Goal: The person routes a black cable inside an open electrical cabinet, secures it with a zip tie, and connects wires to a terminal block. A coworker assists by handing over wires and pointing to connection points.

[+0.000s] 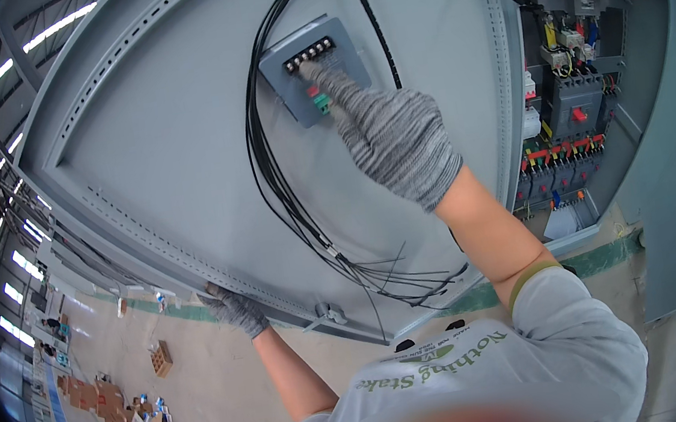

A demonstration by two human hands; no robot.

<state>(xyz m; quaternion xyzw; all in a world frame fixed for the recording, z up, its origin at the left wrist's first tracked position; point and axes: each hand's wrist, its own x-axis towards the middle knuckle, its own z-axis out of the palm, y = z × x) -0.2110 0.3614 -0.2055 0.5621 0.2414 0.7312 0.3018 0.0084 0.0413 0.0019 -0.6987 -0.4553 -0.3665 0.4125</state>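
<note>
right hand [397, 138] at grey meter [315, 70], green label [323, 105]

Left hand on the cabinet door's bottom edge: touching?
Touching. Head view: the gloved left hand wraps its fingers over the lower edge of the grey cabinet door, with no gap visible.

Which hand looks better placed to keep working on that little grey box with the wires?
The right hand: its finger already touches the grey box. The left hand grips the door's lower edge.
</note>
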